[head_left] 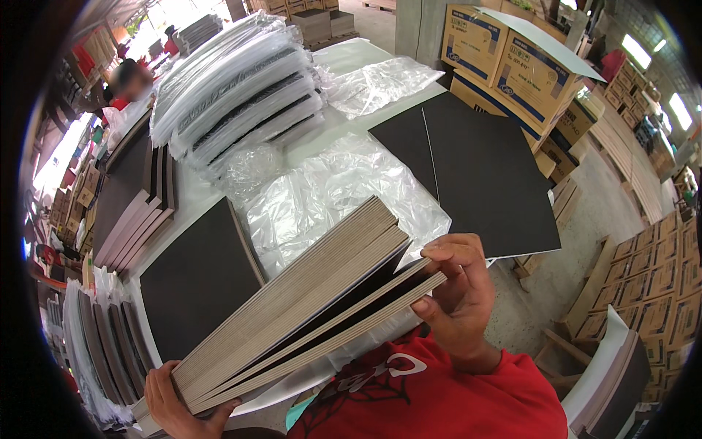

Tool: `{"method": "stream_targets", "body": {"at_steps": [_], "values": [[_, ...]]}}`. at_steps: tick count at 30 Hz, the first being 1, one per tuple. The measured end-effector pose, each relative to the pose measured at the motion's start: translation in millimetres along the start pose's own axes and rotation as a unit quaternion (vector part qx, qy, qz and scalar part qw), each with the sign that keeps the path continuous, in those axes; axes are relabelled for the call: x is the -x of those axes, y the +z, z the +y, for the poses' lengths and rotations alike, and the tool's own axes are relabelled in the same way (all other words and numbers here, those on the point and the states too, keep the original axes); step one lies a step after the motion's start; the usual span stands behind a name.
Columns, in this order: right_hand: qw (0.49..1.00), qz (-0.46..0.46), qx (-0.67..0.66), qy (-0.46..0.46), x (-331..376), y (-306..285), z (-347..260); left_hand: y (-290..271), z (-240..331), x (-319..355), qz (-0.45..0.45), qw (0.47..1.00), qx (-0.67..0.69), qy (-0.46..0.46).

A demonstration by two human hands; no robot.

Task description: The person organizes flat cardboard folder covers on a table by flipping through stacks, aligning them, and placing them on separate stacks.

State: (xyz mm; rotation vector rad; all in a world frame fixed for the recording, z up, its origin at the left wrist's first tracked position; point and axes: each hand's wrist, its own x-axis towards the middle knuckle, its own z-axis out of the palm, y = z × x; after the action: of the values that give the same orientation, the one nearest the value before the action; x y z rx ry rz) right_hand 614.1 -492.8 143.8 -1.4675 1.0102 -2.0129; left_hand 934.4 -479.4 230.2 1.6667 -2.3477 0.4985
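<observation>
Both hands are working on a thick stack of boards point(300, 293), grey edges facing up, black faces showing in the gap. The stack is slanting across the near side of the white table point(191, 212), just in front of the red shirt point(446, 395).

Left hand point(179, 402): clamping the lower-left end, thumb on the near side, fingers wrapping the far side. Right hand point(464, 300): pinching the upper-right end of the thinner, nearest group between thumb and fingers. That group is standing apart from the thick block at this end, closing up toward the left hand.

Beyond the stack, clear plastic point(344, 183) is lying crumpled. Left of it, a black board point(197, 282) is lying flat; to its right, black sheets point(490, 183) are spreading toward the table edge. A plastic-wrapped pile point(234, 88) is rising at the far left. Cardboard boxes point(504, 66) are standing at far right. Another person point(130, 82) is showing in the left background.
</observation>
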Motion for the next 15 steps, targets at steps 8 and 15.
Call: {"method": "stream_targets", "body": {"at_steps": [8, 15], "values": [[0.999, -0.011, -0.014, 0.034, -3.0, 0.7, -2.7, -0.6, -0.3, -1.6, -0.006, 1.0, 0.002, -0.002], [0.998, -0.046, 0.009, 0.051, -7.7, -1.1, -6.5, -0.4, -0.7, -3.9, -0.004, 1.0, 0.011, -0.003]]}}
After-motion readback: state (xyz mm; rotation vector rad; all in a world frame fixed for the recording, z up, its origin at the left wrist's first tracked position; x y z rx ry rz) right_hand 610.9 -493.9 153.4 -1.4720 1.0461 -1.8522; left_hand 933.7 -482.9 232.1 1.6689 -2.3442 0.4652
